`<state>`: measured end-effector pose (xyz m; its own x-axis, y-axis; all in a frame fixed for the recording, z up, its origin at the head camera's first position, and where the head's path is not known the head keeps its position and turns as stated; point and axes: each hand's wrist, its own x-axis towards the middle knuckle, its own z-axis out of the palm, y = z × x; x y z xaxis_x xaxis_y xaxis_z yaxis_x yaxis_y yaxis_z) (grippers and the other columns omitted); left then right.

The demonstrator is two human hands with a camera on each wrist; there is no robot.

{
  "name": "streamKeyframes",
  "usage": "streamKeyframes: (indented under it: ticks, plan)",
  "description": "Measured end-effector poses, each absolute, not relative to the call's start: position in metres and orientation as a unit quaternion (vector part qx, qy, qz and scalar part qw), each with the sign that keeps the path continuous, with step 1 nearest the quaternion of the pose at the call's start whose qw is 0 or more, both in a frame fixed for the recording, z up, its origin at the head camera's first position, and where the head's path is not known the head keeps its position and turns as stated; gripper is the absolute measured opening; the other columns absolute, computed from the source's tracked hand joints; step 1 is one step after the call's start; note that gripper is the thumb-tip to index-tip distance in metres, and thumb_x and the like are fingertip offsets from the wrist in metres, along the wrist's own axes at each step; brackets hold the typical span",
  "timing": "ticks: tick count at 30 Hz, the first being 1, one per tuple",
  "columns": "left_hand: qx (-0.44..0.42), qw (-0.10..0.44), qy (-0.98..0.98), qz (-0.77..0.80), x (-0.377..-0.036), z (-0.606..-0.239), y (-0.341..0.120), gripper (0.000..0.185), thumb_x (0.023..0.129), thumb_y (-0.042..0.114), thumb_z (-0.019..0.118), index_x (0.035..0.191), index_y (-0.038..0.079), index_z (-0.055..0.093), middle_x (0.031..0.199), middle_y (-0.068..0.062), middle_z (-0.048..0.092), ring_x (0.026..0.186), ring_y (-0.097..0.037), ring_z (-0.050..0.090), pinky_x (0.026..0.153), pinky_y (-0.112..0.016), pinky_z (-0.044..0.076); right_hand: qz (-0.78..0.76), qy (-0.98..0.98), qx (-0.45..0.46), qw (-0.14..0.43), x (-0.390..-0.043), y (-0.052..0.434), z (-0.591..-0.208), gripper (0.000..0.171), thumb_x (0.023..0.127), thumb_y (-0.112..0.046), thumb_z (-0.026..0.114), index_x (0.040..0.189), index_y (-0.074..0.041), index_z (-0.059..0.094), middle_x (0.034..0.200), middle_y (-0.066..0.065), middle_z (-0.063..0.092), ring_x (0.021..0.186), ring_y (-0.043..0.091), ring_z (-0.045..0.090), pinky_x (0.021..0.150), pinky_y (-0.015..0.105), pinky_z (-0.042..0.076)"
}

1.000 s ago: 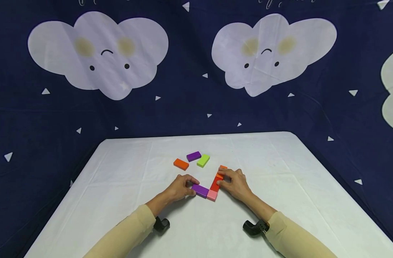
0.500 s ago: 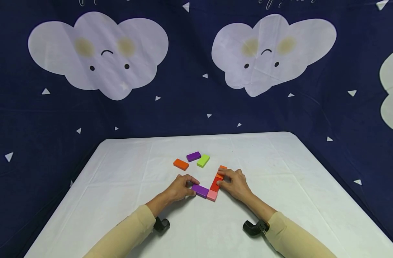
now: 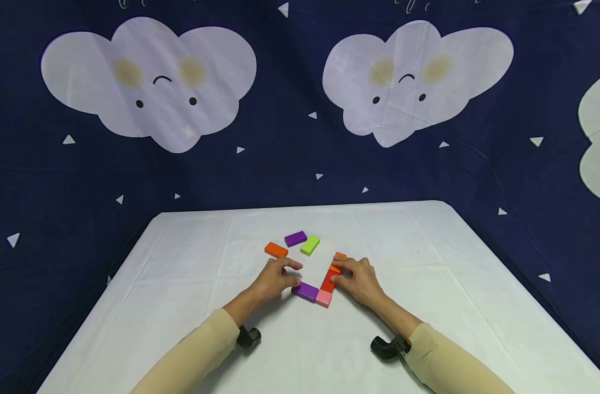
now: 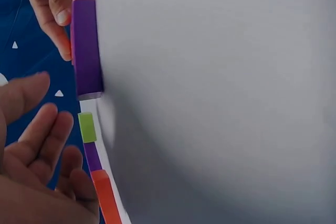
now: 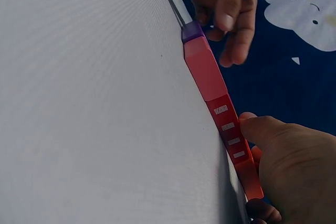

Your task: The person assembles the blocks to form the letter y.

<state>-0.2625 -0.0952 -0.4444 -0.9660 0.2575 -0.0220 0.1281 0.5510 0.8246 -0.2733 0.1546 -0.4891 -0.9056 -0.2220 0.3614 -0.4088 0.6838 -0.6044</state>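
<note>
A bent row of small blocks lies on the white table: a purple block, a pink block, a red block and an orange block. My left hand hovers over the purple block's left end, thumb and fingers apart. In the left wrist view, a gap shows between the left fingers and that purple block. My right hand holds the right arm of the row, thumb against the red block and fingers at the orange block's far end, which they partly cover.
Beyond the row lie a loose orange block, a second purple block and a lime green block. Behind the white table hangs a dark blue cloth with clouds.
My left hand has let go of the purple block and risen slightly forward, its fingers nearing the loose orange block. The right hand and the row have stayed put.
</note>
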Motion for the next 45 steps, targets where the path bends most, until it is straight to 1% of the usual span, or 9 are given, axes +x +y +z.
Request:
streamKeyframes:
  ticks: [6, 9, 13, 17, 21, 25, 30, 35, 45]
  plan:
    - [0.077, 0.027, 0.866, 0.494, -0.278, -0.446, -0.087, 0.032, 0.081, 0.011, 0.07, 0.113, 0.006, 0.065, 0.113, -0.01, 0.065, 0.103, -0.029, 0.052, 0.08, -0.034, 0.044, 0.358, -0.908, 0.176, 0.13, -0.273, 0.156, -0.491, 0.041, 0.076, -0.03, 0.076, 0.115, -0.017, 0.069, 0.126, -0.002, 0.064, 0.077, 0.012, 0.038, 0.074, 0.03, 0.028]
    - [0.07, 0.01, 0.867, 0.493, -0.284, -0.444, -0.083, 0.033, 0.082, 0.012, 0.07, 0.114, 0.008, 0.065, 0.114, -0.009, 0.065, 0.11, -0.032, 0.052, 0.086, -0.038, 0.044, 0.358, -0.907, 0.178, 0.129, -0.273, 0.156, -0.492, 0.041, 0.077, -0.031, 0.076, 0.115, -0.017, 0.069, 0.127, -0.002, 0.064, 0.078, 0.012, 0.039, 0.075, 0.029, 0.028]
    - [0.065, -0.004, 0.878, 0.474, -0.293, -0.439, -0.078, 0.034, 0.081, 0.015, 0.071, 0.114, 0.01, 0.065, 0.114, -0.009, 0.064, 0.11, -0.029, 0.05, 0.085, -0.037, 0.042, 0.355, -0.908, 0.18, 0.13, -0.273, 0.155, -0.491, 0.041, 0.077, -0.031, 0.075, 0.115, -0.017, 0.069, 0.126, -0.001, 0.064, 0.078, 0.012, 0.039, 0.076, 0.03, 0.029]
    - [0.063, 0.007, 0.891, 0.45, -0.303, -0.437, -0.074, 0.039, 0.079, 0.016, 0.073, 0.117, 0.011, 0.065, 0.115, -0.013, 0.062, 0.109, -0.027, 0.048, 0.083, -0.035, 0.041, 0.357, -0.907, 0.18, 0.132, -0.273, 0.154, -0.491, 0.041, 0.077, -0.031, 0.075, 0.115, -0.017, 0.069, 0.126, -0.001, 0.064, 0.078, 0.012, 0.039, 0.075, 0.03, 0.029]
    - [0.062, 0.018, 0.902, 0.427, -0.313, -0.437, -0.072, 0.042, 0.079, 0.017, 0.073, 0.119, 0.009, 0.063, 0.118, -0.011, 0.063, 0.108, -0.025, 0.046, 0.087, -0.037, 0.041, 0.355, -0.907, 0.181, 0.133, -0.273, 0.153, -0.492, 0.041, 0.076, -0.031, 0.076, 0.115, -0.017, 0.069, 0.126, -0.001, 0.064, 0.078, 0.012, 0.039, 0.075, 0.03, 0.029]
    - [0.049, 0.024, 0.913, 0.404, -0.322, -0.438, -0.068, 0.045, 0.079, 0.023, 0.074, 0.121, 0.008, 0.062, 0.12, -0.007, 0.064, 0.11, -0.024, 0.046, 0.092, -0.038, 0.04, 0.354, -0.907, 0.181, 0.139, -0.274, 0.152, -0.491, 0.041, 0.076, -0.03, 0.076, 0.114, -0.017, 0.069, 0.125, -0.001, 0.065, 0.078, 0.012, 0.039, 0.075, 0.03, 0.029]
    - [0.036, 0.01, 0.927, 0.372, -0.331, -0.443, -0.063, 0.047, 0.077, 0.027, 0.076, 0.119, 0.01, 0.063, 0.119, -0.005, 0.065, 0.109, -0.023, 0.046, 0.095, -0.039, 0.035, 0.357, -0.909, 0.174, 0.125, -0.274, 0.151, -0.49, 0.041, 0.076, -0.031, 0.076, 0.115, -0.018, 0.069, 0.127, -0.002, 0.063, 0.079, 0.013, 0.039, 0.076, 0.03, 0.029]
    - [0.03, -0.003, 0.941, 0.338, -0.337, -0.448, -0.059, 0.045, 0.077, 0.028, 0.076, 0.118, 0.011, 0.064, 0.114, -0.005, 0.067, 0.105, -0.022, 0.047, 0.092, -0.039, 0.032, 0.356, -0.912, 0.17, 0.112, -0.274, 0.152, -0.49, 0.042, 0.077, -0.032, 0.075, 0.116, -0.019, 0.068, 0.128, -0.003, 0.062, 0.079, 0.013, 0.038, 0.077, 0.031, 0.028]
    - [0.038, -0.006, 0.958, 0.284, -0.344, -0.448, -0.053, 0.047, 0.077, 0.032, 0.076, 0.117, 0.01, 0.066, 0.111, -0.004, 0.068, 0.102, -0.023, 0.048, 0.085, -0.038, 0.031, 0.354, -0.908, 0.175, 0.14, -0.273, 0.154, -0.489, 0.042, 0.075, -0.031, 0.077, 0.114, -0.017, 0.069, 0.126, -0.001, 0.064, 0.078, 0.012, 0.038, 0.074, 0.029, 0.028]
